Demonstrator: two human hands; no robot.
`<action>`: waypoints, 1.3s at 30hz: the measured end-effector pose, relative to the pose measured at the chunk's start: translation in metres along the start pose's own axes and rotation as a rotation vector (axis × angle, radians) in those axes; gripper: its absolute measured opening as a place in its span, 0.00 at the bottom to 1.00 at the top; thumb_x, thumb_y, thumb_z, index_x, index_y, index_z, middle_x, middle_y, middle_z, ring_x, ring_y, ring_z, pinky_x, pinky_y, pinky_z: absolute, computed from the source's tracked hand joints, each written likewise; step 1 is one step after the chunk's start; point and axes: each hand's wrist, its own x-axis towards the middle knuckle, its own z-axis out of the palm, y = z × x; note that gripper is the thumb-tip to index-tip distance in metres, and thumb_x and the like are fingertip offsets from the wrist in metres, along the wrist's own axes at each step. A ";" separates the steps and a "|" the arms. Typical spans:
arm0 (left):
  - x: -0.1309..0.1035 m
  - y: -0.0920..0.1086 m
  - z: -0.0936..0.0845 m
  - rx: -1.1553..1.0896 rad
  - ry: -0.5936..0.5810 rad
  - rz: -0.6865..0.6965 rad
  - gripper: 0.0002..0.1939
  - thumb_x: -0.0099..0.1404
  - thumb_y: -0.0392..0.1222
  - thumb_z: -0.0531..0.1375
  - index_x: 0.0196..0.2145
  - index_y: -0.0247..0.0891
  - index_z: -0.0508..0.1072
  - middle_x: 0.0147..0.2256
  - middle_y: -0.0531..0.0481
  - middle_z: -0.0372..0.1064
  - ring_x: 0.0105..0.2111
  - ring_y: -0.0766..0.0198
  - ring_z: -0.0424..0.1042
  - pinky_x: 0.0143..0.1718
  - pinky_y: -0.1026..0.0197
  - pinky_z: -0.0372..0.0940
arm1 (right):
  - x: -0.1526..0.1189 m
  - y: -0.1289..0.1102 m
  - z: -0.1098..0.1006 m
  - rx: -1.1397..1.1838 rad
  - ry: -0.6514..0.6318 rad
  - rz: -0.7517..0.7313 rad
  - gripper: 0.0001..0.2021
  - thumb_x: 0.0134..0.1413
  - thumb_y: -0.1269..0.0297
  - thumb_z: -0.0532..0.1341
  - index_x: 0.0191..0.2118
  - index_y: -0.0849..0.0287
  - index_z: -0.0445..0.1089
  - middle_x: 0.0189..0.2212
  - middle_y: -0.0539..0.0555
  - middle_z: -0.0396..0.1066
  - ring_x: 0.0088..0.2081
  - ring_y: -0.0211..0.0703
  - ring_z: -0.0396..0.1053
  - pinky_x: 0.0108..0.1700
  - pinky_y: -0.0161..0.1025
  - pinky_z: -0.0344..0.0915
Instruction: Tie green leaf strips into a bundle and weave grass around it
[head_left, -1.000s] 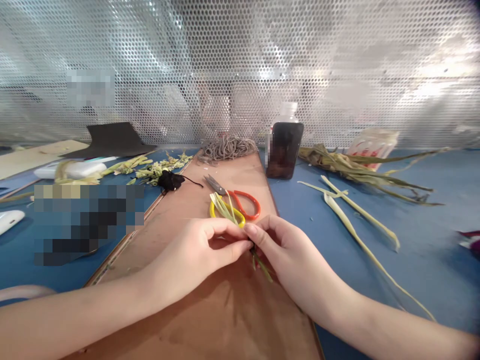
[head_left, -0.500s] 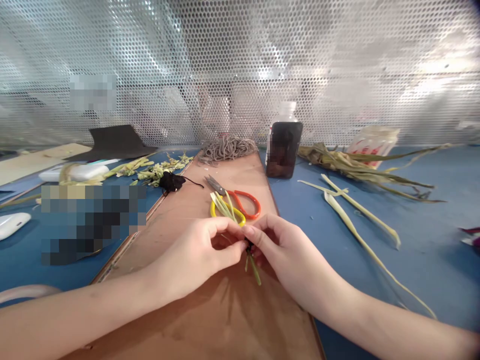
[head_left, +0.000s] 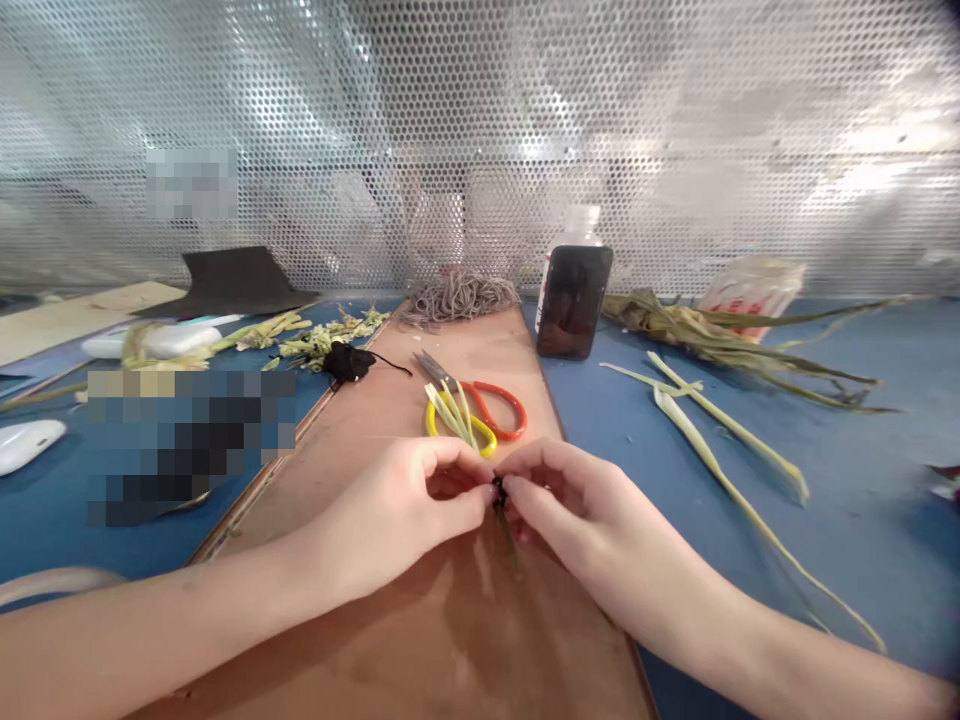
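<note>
Between my two hands is a small bundle of pale green leaf strips, bound at its middle with black thread. My left hand pinches the bundle from the left, thumb and forefinger closed just above the thread. From the other side my right hand closes its thumb and forefinger at the black binding. The strips' upper ends fan out over the scissors, which lie with one yellow and one red handle. Their lower ends hang blurred below my fingers.
A black ball of thread lies left of the scissors. Grey cord is heaped at the board's far end. A phone leans on a white bottle. Dried leaves and loose strips lie on the right.
My right thumb has drawn back and down from the left fingertips to the black binding, which now shows more. The left hand keeps its pinch. The view has shifted slightly.
</note>
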 end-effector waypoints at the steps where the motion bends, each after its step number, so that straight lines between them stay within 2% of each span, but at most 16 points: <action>1: 0.000 0.001 0.000 0.012 0.000 -0.014 0.09 0.59 0.42 0.58 0.36 0.38 0.74 0.35 0.51 0.75 0.36 0.59 0.74 0.36 0.61 0.68 | -0.001 0.000 0.000 -0.022 -0.006 -0.022 0.06 0.54 0.64 0.56 0.36 0.57 0.68 0.29 0.51 0.71 0.31 0.39 0.68 0.33 0.35 0.65; 5: -0.001 0.003 -0.001 0.034 -0.003 -0.020 0.09 0.59 0.42 0.58 0.37 0.39 0.73 0.35 0.52 0.75 0.37 0.60 0.73 0.38 0.61 0.67 | -0.003 0.001 0.000 -0.103 0.017 -0.107 0.05 0.54 0.68 0.55 0.35 0.56 0.67 0.31 0.50 0.71 0.32 0.38 0.69 0.36 0.34 0.66; 14: -0.001 -0.002 -0.001 0.009 -0.042 0.012 0.10 0.61 0.45 0.57 0.39 0.41 0.73 0.36 0.53 0.75 0.38 0.61 0.73 0.40 0.60 0.66 | -0.002 0.004 -0.001 -0.270 0.068 -0.145 0.05 0.52 0.72 0.55 0.28 0.58 0.66 0.25 0.49 0.68 0.26 0.35 0.65 0.30 0.32 0.63; 23: 0.002 -0.001 -0.003 -0.033 -0.060 -0.034 0.10 0.59 0.44 0.59 0.38 0.39 0.73 0.37 0.52 0.74 0.38 0.62 0.72 0.40 0.61 0.65 | -0.001 0.004 -0.003 -0.323 0.068 -0.239 0.07 0.49 0.76 0.55 0.26 0.58 0.65 0.22 0.46 0.64 0.23 0.32 0.60 0.26 0.28 0.59; 28: 0.000 0.002 -0.004 -0.034 -0.064 -0.080 0.11 0.58 0.45 0.59 0.38 0.39 0.73 0.36 0.52 0.74 0.39 0.61 0.72 0.41 0.60 0.64 | -0.001 0.003 -0.005 -0.314 0.039 -0.272 0.08 0.51 0.77 0.55 0.28 0.58 0.67 0.25 0.47 0.67 0.25 0.31 0.63 0.28 0.28 0.60; 39: 0.001 0.002 -0.006 0.008 -0.057 -0.088 0.09 0.57 0.44 0.60 0.36 0.39 0.72 0.35 0.53 0.73 0.38 0.62 0.71 0.40 0.62 0.64 | -0.002 0.001 -0.006 -0.253 0.009 -0.234 0.08 0.52 0.76 0.56 0.30 0.57 0.69 0.26 0.46 0.70 0.26 0.32 0.65 0.29 0.28 0.62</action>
